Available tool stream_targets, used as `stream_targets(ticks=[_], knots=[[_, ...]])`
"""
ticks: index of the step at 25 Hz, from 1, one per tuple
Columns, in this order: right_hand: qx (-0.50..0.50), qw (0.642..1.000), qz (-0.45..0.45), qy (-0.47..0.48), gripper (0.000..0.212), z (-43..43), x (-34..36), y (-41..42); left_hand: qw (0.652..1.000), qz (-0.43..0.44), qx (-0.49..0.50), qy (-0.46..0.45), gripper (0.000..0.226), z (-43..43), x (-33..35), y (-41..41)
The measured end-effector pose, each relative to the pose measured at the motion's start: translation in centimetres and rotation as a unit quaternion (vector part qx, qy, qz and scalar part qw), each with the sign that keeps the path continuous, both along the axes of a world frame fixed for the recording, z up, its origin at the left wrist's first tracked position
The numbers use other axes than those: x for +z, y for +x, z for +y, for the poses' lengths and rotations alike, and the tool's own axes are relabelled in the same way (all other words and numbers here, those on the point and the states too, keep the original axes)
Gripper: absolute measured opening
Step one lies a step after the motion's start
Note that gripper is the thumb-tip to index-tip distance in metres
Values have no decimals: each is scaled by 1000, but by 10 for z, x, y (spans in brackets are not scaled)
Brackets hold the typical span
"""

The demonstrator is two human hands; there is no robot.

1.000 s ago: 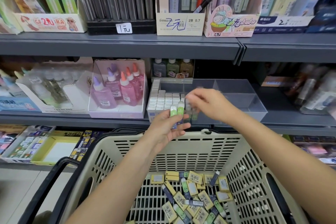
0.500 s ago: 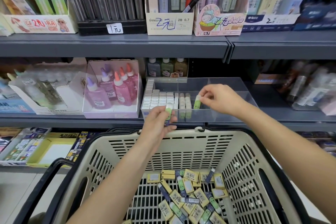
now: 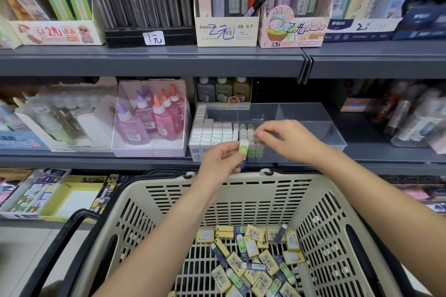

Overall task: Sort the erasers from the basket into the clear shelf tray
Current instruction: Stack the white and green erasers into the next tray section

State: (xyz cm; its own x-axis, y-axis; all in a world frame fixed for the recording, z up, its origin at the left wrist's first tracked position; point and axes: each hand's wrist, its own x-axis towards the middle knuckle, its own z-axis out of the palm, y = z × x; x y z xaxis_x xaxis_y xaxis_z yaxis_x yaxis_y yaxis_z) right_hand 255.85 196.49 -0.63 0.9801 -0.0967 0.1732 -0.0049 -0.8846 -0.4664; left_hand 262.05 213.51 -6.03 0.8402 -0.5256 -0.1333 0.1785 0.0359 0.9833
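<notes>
The clear shelf tray [image 3: 323, 131] sits on the middle shelf, with rows of upright erasers [image 3: 213, 131] filling its left part. My left hand [image 3: 220, 160] hovers just before the tray's front wall and pinches a green-and-white eraser [image 3: 243, 148] upright. My right hand [image 3: 286, 141] reaches over the tray, and its thumb and forefinger are pinched on an eraser at the right end of the rows, mostly hidden by the fingers. Below, the beige basket [image 3: 241, 178] holds several loose yellow, green and dark erasers [image 3: 253, 263] on its bottom.
A pink box of glue bottles [image 3: 154, 120] stands directly left of the tray. The grey shelf edge [image 3: 120, 158] runs between tray and basket. The basket's black handle [image 3: 60, 236] hangs at lower left. Boxed pencil leads [image 3: 226, 31] line the shelf above.
My right hand has come down from above the tray into the row of erasers with its green eraser. My left hand has lifted its eraser slightly toward the tray front.
</notes>
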Motion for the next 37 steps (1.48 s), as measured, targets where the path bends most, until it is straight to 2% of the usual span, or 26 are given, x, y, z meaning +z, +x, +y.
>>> stream_targets(ticks=[2, 4, 6, 7, 9, 12, 15, 21, 27, 31, 32, 34, 37], knots=[[25, 995, 13, 92, 24, 9, 4, -6, 1000, -6, -20, 5, 18, -6, 4, -3], [27, 990, 25, 134, 12, 9, 8, -6, 1000, -11, -26, 4, 16, -10, 8, -5], [-4, 983, 3, 182, 3, -1, 14, -3, 999, -31, 3, 4, 14, -7, 12, -4], [-35, 981, -18, 192, 6, -8, 18, -1, 999, -45, 26, 5, 15, -3, 14, -1], [-96, 986, -44, 132, 7, -20, 21, 6, 996, -58, 67, 10, 15, 9, 14, 6], [-108, 994, 33, -5, 15, -22, 10, 17, 995, -49, 80, 33, 15, 21, 10, 9], [-49, 990, 128, -26, 13, -14, 0, 23, 995, -55, 70, 42, 19, 26, 6, 6], [-21, 979, 187, -79, 27, -13, -2, 27, 998, -23, 53, 30, 17, 28, -1, -7], [-58, 993, 98, -15, 31, -13, -1, 4, 999, -9, 20, 44, 16, 46, -13, -24], [-70, 993, -24, 91, 23, 14, -5, -44, 991, 2, -30, 128, 14, 71, -30, -34], [-53, 991, -14, 123, 21, 28, -12, -56, 985, 4, -60, 161, 13, 77, -35, -38], [4, 988, 83, 131, 18, 58, -35, -72, 968, 5, -112, 223, 12, 87, -49, -45], [108, 960, 255, 35, 21, 95, -80, -78, 949, 23, -138, 281, 9, 99, -70, -55]])
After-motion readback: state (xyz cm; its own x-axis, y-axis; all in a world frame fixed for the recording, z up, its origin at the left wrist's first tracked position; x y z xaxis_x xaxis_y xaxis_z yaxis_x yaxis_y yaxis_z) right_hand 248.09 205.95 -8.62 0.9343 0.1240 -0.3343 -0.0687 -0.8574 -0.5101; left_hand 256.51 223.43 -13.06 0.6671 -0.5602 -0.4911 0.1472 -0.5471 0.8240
